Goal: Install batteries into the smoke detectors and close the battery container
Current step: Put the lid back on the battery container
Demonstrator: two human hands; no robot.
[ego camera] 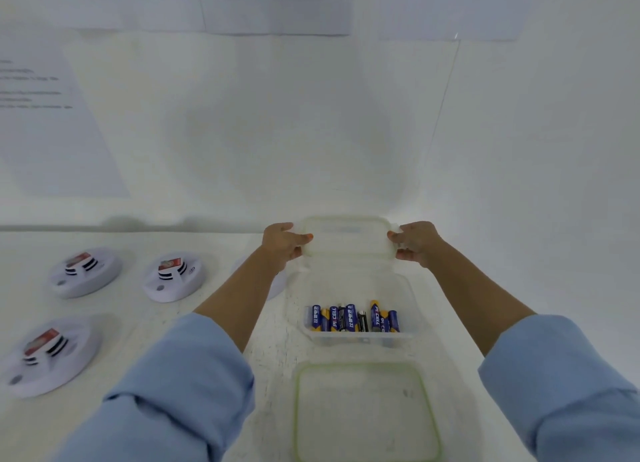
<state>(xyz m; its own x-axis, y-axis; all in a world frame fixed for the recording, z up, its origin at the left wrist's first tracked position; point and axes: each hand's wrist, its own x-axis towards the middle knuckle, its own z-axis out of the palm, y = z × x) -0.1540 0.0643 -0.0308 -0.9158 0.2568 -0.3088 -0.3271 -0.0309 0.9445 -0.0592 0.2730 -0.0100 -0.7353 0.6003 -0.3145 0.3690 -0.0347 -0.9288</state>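
A clear plastic container (414, 300) stands on the white table and holds several blue-and-yellow batteries (353, 319) at its near end. Just beyond it, a clear lid (348, 234) with a pale green seal is held raised and tilted toward me. My left hand (285, 243) grips the lid's left edge and my right hand (414, 241) grips its right edge. Three white round smoke detectors lie to the left: one at the far left (85, 271), one nearer the middle (175, 276) and one at the front left (52, 354).
A second clear piece with a green rim (363, 413) lies flat near the table's front edge. Part of another white round object (275, 288) shows behind my left forearm. A white wall with printed paper sheets (277, 4) rises right behind the table.
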